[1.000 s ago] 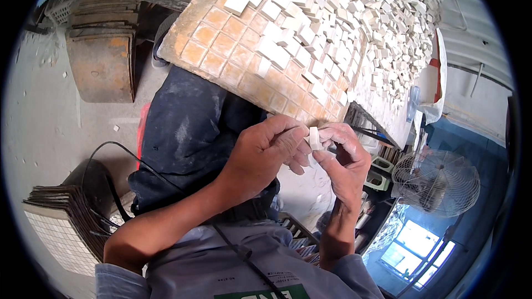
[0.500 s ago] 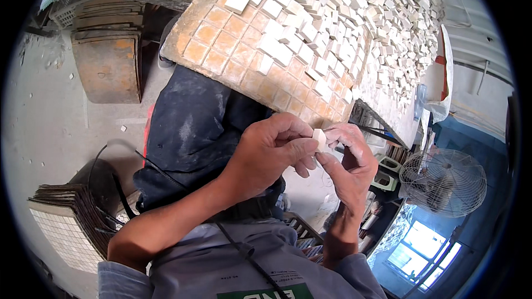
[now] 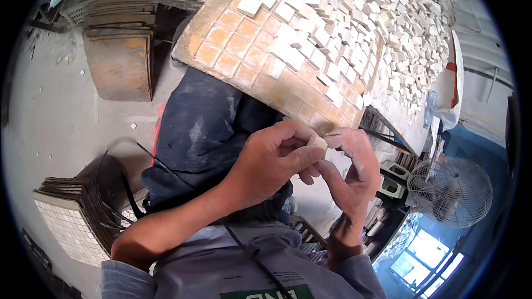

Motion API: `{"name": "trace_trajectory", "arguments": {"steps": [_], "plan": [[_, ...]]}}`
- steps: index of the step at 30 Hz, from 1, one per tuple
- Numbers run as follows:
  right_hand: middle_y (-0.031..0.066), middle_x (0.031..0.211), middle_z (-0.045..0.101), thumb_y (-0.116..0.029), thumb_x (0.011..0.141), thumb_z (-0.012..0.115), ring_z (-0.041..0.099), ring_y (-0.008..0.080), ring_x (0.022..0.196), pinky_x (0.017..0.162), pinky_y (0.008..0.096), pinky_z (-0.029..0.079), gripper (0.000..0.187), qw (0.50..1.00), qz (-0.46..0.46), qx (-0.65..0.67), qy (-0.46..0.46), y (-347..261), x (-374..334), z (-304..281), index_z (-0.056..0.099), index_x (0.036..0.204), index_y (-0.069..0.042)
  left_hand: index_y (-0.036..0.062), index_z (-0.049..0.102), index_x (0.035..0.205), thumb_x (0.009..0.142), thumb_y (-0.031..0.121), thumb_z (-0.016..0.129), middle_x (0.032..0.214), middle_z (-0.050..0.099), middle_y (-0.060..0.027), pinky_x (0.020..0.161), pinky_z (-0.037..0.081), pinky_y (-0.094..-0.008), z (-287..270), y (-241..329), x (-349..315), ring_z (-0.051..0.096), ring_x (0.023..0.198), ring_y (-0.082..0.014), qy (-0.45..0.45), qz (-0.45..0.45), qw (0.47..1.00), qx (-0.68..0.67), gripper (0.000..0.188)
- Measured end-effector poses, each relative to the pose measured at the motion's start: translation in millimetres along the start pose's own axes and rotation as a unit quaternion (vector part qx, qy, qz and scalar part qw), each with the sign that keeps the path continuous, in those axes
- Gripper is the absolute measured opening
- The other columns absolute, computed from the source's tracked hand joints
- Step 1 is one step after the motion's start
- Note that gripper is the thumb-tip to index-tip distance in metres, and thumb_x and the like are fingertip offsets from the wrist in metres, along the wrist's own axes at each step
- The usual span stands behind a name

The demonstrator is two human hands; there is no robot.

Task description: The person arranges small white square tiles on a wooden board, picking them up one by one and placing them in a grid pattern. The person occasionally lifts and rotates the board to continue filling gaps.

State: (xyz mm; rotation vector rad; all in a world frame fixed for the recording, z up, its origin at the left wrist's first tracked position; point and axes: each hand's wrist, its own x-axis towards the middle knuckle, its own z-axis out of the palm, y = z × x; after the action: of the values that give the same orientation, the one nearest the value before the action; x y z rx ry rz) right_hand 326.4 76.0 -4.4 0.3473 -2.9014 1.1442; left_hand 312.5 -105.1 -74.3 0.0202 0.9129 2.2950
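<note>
— What are the hands doing?
— The left hand [image 3: 271, 160] and right hand [image 3: 349, 171] are both closed, fingertips pinching one small white tile [image 3: 318, 143] between them.
— How would it handle?
— Likely light, stiff, chippy; grip its edges. Beyond the hands lies the tile board [image 3: 244, 50], a fan [image 3: 450, 191] to their right.

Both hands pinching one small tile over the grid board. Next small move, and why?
Probably carry the tile up to the board and seat it in an open cell. Left hand and right hand pinch it just below the board's near edge, where brown cells show bare beside loose tiles.
</note>
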Motion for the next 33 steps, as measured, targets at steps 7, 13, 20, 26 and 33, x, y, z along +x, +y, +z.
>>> {"name": "trace_trajectory", "arguments": {"steps": [7,13,20,26,33], "plan": [[0.0123,0.099,0.07,-0.004,0.083,0.075,0.067,0.0281,0.091,0.084,0.0346,0.053,0.025,0.989,0.063,-0.097,0.089,24.3,36.1,-10.4,0.072,0.108,-0.001,-0.0055,0.06,0.117,0.105,0.012,0.052,0.1,0.072,-0.0189,0.064,0.057,-0.03,-22.0,62.1,-59.6,0.072,0.077,-0.0212,0.243,0.099,0.96,0.095,0.023],[0.0174,0.111,0.066,-0.007,0.083,0.077,0.066,0.0329,0.096,0.086,0.039,0.053,0.032,0.982,0.042,-0.181,0.04,62.4,52.6,-1.1,0.069,0.113,-0.001,-0.0019,0.063,0.114,0.105,0.017,0.055,0.094,0.07,-0.0116,0.066,0.051,-0.0243,-91.5,86.1,-162.4,0.065,0.074,-0.0131,0.547,0.207,0.788,0.193,0.022],[0.0053,0.105,0.064,-0.006,0.093,0.07,0.057,0.0151,0.087,0.078,0.0272,0.049,0.026,0.991,0.089,-0.103,0.011,124.6,40.4,-22.8,0.066,0.118,0.0,0.0,0.063,0.101,0.103,0.019,0.058,0.088,0.069,-0.0108,0.065,0.051,-0.0286,-140.9,46.6,-307.6,0.063,0.07,-0.015,0.742,0.174,0.602,0.239,0.019],[0.0049,0.111,0.063,-0.015,0.098,0.069,0.058,0.0138,0.092,0.077,0.0261,0.049,0.03,0.987,0.114,-0.109,0.02,115.1,47.2,-19.2,0.064,0.125,-0.002,-0.0054,0.062,0.106,0.1,0.022,0.059,0.088,0.07,-0.0155,0.059,0.052,-0.031,-151.0,-12.6,-407.5,0.068,0.066,-0.0208,0.854,0.11,0.468,0.197,0.028],[0.0043,0.116,0.064,-0.02,0.098,0.069,0.059,0.0152,0.094,0.071,0.0259,0.048,0.031,0.987,0.101,-0.123,-0.006,118.4,51.2,-25.7,0.065,0.125,-0.004,-0.0003,0.062,0.104,0.104,0.022,0.056,0.084,0.064,-0.0079,0.059,0.051,-0.0265,-127.0,-13.6,-414.8,0.063,0.064,-0.0131,0.845,0.128,0.397,0.336,0.023]]}}
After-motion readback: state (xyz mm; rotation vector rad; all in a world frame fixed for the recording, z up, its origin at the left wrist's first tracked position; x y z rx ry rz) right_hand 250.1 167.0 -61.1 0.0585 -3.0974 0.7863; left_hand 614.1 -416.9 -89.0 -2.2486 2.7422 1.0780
